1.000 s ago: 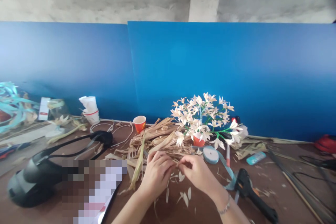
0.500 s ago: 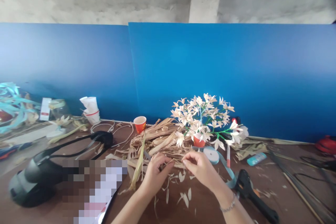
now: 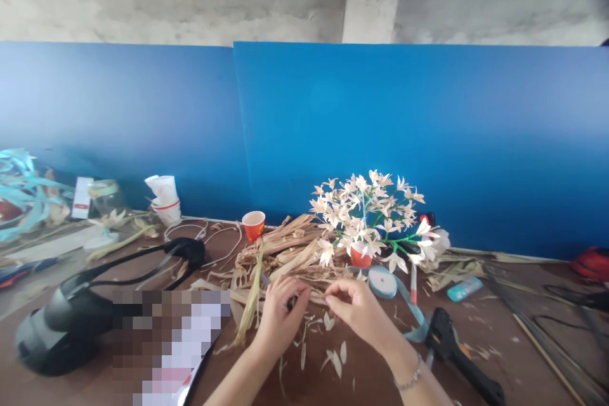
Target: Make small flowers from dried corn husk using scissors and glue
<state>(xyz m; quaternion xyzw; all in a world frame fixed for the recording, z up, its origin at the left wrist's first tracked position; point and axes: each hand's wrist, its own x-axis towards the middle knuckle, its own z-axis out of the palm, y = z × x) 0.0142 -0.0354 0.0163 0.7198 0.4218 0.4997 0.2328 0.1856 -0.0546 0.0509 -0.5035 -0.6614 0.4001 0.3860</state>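
Note:
My left hand [image 3: 284, 307] is closed in a pinch over the brown table, and whatever it holds is too small to make out. Close beside it, my right hand [image 3: 353, 306] also pinches, thumb against fingers, its content just as unclear. A narrow gap separates the fingertips. Behind them lies a heap of dried husk strips [image 3: 285, 242]. Pale cut petals [image 3: 337, 361] are scattered below and between the hands. Past my right hand, a bunch of cream husk flowers [image 3: 366, 203] on green stems stands in a red paper cup [image 3: 360, 256].
A roll of light blue ribbon [image 3: 382, 283] and a black glue gun [image 3: 459, 355] lie to the right, near a turquoise packet [image 3: 464, 289]. An orange paper cup [image 3: 254, 226] stands behind. At left is a black device with straps [image 3: 61, 330]. A blue partition [image 3: 380, 114] closes the back.
My right hand has shifted slightly left, toward my left hand. The left hand has turned a little, its fingers still pinched. Other things stay where they were.

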